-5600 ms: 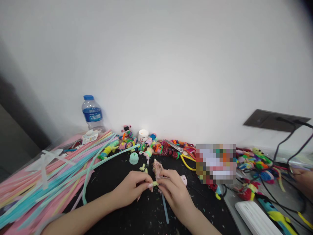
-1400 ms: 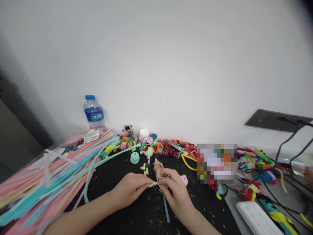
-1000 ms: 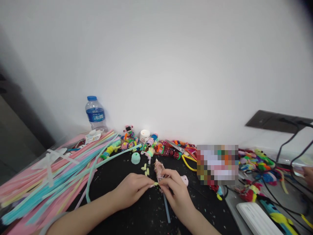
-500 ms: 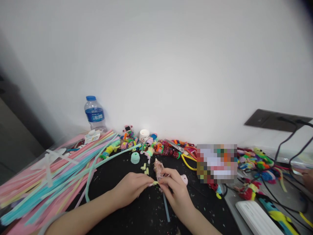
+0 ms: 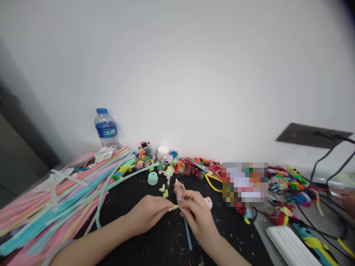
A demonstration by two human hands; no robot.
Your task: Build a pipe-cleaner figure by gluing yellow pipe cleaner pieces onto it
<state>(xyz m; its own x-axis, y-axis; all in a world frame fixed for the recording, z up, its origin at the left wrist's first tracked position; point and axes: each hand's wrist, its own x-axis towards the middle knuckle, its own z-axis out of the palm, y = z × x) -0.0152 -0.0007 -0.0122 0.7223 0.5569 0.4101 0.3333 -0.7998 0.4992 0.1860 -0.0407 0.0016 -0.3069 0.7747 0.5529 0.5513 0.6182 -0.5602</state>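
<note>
Between the fingertips of my left hand (image 5: 151, 211) and my right hand (image 5: 198, 213) is a short pale yellow-green pipe cleaner piece (image 5: 176, 207), pinched from both sides. My fingers cover part of it. Just behind my right fingers lies what looks like a pink glue gun (image 5: 179, 187), its tip crusted. A bluish glue stick (image 5: 188, 236) sticks out toward me below my right hand. Beyond the hands are small pale yellow-green bent pieces (image 5: 165, 193) and a coiled mint-green pipe cleaner shape (image 5: 152, 178).
Pipe cleaners (image 5: 69, 195) spread across the left side, near a water bottle (image 5: 107, 129). Small figures, a paper cup (image 5: 163, 152) and scissors (image 5: 198, 164) line the wall. At right are black cables (image 5: 314, 177), a white power strip (image 5: 288, 244) and another person's hand (image 5: 348, 202).
The view has shifted very slightly. Both my hands keep their pinch on the yellow-green piece, with hardly any visible movement.
</note>
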